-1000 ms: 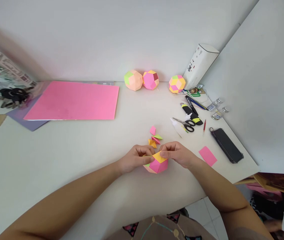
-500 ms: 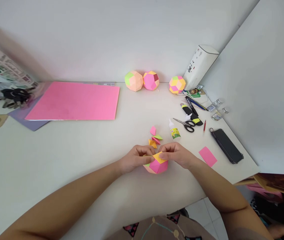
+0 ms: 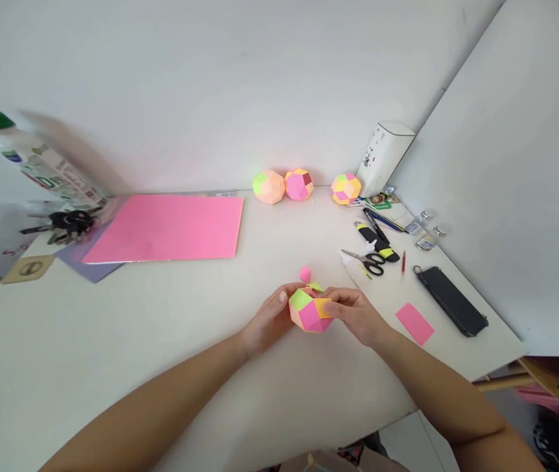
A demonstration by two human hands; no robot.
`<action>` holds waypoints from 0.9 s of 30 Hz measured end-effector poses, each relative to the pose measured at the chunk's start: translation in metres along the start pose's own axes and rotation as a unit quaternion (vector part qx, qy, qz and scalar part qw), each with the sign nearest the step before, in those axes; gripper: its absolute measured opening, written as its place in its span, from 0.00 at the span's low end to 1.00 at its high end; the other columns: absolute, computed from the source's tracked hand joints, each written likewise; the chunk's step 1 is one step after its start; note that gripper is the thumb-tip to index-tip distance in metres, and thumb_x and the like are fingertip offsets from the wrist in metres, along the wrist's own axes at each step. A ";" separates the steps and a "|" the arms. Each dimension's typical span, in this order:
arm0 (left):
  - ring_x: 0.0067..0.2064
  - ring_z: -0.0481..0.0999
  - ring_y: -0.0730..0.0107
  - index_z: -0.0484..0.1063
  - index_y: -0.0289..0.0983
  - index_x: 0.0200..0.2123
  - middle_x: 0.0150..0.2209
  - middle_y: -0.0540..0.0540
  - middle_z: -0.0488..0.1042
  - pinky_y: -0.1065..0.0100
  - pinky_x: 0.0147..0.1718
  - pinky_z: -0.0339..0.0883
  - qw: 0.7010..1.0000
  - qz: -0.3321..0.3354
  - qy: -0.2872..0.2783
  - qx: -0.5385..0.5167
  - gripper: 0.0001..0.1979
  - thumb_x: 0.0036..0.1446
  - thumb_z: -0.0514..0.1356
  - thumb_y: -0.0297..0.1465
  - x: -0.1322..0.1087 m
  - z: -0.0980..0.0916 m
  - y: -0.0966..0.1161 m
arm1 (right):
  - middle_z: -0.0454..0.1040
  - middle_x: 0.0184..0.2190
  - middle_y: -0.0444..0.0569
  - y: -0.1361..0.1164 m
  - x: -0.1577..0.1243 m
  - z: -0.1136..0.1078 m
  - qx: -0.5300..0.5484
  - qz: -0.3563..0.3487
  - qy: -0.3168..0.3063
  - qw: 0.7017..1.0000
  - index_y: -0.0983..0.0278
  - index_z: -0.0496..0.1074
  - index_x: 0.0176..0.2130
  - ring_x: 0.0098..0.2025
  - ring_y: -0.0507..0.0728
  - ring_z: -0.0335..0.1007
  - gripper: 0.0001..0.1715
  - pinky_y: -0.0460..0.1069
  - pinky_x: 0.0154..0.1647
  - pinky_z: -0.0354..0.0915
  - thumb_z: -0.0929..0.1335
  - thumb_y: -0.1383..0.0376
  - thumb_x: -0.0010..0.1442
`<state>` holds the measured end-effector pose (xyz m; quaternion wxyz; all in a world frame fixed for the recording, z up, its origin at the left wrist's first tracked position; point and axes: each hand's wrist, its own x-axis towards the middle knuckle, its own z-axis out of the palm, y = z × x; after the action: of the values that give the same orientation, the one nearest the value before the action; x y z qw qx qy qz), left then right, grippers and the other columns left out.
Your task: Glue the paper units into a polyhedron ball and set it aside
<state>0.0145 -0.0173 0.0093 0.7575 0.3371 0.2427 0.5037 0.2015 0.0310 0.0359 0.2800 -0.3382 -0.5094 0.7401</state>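
Observation:
A many-sided folded-paper ball (image 3: 310, 318) in pink, green, peach and yellow sits between my hands, low over the table. My left hand (image 3: 270, 319) cups its left side, thumb lifted along the edge and other fingers behind. On the right, my right hand (image 3: 357, 314) pinches the yellow face, thumb outside; its other fingertips are hidden behind the rim. An opening shows at the ball's top. Just beyond lie a small pink folded piece (image 3: 304, 274) and a green folded piece (image 3: 315, 286), partly covered by the ball.
Three paper balls (image 3: 299, 185) stand along the wall. Scissors (image 3: 371, 261), a glue bottle lying down (image 3: 351, 263), a box cutter (image 3: 378, 242) and a black case (image 3: 449, 301) lie right. Pink sheets (image 3: 166, 229), keys (image 3: 70, 223) and a green-capped bottle (image 3: 58, 167) are left.
My left thumb has moved off the top yellow face to the ball's left side. The ball has turned, showing more of its green face. The glue bottle now lies farther back, and the view has shifted.

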 end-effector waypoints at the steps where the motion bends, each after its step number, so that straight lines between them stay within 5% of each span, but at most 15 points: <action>1: 0.51 0.68 0.53 0.68 0.38 0.49 0.52 0.37 0.68 0.53 0.47 0.63 1.000 0.005 0.000 -0.009 0.24 0.56 0.55 0.47 0.001 0.000 0.001 | 0.69 0.27 0.44 0.001 0.000 0.000 0.002 -0.013 0.008 1.000 0.63 0.75 0.25 0.32 0.52 0.64 0.10 0.49 0.36 0.61 0.73 0.59 0.51; 11: 0.55 0.66 0.55 0.65 0.42 0.54 0.57 0.40 0.65 0.54 0.52 0.60 0.999 0.005 0.039 0.027 0.25 0.53 0.63 0.35 0.001 0.002 -0.007 | 0.69 0.25 0.43 0.005 0.003 0.004 0.002 -0.024 0.022 0.999 0.65 0.72 0.25 0.29 0.51 0.64 0.13 0.48 0.33 0.62 0.74 0.58 0.48; 19: 0.48 0.72 0.53 0.64 0.39 0.54 0.52 0.37 0.69 0.53 0.45 0.65 0.998 -0.027 0.051 0.026 0.24 0.55 0.61 0.38 0.001 0.007 -0.003 | 0.70 0.24 0.44 0.009 0.005 0.005 -0.016 -0.003 -0.028 0.999 0.67 0.75 0.28 0.26 0.50 0.64 0.14 0.47 0.30 0.62 0.72 0.57 0.50; 27: 0.46 0.72 0.60 0.64 0.41 0.54 0.53 0.39 0.67 0.57 0.45 0.65 0.996 -0.023 0.086 0.012 0.25 0.54 0.62 0.37 0.002 0.000 -0.009 | 0.69 0.38 0.48 0.016 0.002 0.003 -0.061 -0.176 0.047 0.981 0.62 0.78 0.31 0.41 0.54 0.67 0.09 0.50 0.42 0.66 0.71 0.59 0.54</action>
<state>0.0202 -0.0181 0.0024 0.7413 0.2955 0.3207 0.5102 0.1971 0.0259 0.0210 0.4080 -0.2941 -0.5918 0.6300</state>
